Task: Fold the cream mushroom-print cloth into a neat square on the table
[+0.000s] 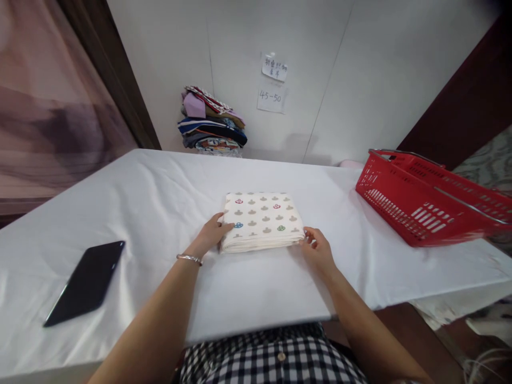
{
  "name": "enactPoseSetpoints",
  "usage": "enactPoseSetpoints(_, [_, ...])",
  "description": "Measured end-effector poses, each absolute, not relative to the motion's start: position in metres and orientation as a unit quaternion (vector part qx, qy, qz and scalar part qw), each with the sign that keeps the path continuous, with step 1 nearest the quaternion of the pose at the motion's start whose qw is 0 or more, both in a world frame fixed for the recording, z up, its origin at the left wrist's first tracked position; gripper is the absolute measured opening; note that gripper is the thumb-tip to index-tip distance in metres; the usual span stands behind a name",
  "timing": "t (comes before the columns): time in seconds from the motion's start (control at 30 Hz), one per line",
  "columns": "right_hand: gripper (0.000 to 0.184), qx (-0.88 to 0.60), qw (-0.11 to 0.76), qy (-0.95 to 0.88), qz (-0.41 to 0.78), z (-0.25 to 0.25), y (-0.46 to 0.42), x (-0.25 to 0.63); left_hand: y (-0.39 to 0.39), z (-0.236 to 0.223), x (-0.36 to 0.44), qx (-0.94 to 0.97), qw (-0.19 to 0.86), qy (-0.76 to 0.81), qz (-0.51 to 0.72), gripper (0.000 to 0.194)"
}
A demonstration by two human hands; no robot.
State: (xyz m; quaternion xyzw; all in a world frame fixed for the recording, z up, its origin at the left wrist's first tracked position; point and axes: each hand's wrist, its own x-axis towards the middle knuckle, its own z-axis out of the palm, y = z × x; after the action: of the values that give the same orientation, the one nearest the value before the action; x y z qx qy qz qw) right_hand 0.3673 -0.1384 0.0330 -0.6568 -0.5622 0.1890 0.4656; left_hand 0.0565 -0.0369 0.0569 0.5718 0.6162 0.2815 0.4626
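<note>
A folded cream cloth (262, 220) with small printed shapes lies flat in the middle of the white table (160, 192). My left hand (212, 233) rests at its near left corner, thumb on top and fingers curled round the edge. My right hand (317, 248) pinches the near right corner with its fingertips. A thin bracelet sits on my left wrist.
A black phone (86, 281) lies on the table at the near left. A red plastic basket (428, 197) stands at the right, overhanging the table's edge. A stack of folded clothes (212, 124) sits behind the table against the wall. Two paper notes hang on the wall.
</note>
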Motion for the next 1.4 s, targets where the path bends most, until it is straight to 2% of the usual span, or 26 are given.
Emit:
enactPoseSetpoints(0.37, [0.028,-0.671,0.45,-0.572,0.146,0.027,-0.134,0.371,-0.035,0.053,0.056,0.564,0.465,0.614,0.298,0.079])
enactPoseSetpoints(0.63, [0.028,-0.66,0.446,-0.583,0.16,0.024,-0.136,0.375,-0.038,0.053,0.055,0.564,0.483,0.59,0.318,0.076])
enactPoseSetpoints(0.8, [0.03,-0.658,0.442,-0.605,0.076,0.028,-0.14,0.37,-0.04,0.053,0.056,0.562,0.482,0.592,0.317,0.075])
enactPoseSetpoints(1.0, [0.035,-0.535,0.425,-0.73,-0.025,0.057,-0.13,0.346,-0.038,0.047,0.053,0.577,0.469,0.594,0.306,0.073])
enactPoseSetpoints(1.1, [0.044,-0.524,0.356,-0.773,-0.028,0.062,-0.119,0.331,-0.035,0.042,0.052,0.587,0.46,0.594,0.301,0.072])
enactPoseSetpoints(1.27, [0.057,-0.566,0.109,-0.816,0.038,0.045,-0.108,0.322,-0.03,0.03,0.051,0.582,0.471,0.576,0.329,0.07])
enactPoseSetpoints(1.33, [0.061,-0.578,0.064,-0.812,0.054,0.044,-0.107,0.321,-0.028,0.026,0.051,0.578,0.469,0.581,0.329,0.07])
enactPoseSetpoints(1.4, [0.062,-0.585,0.053,-0.807,0.065,0.052,-0.106,0.317,-0.027,0.024,0.051,0.574,0.473,0.581,0.33,0.071])
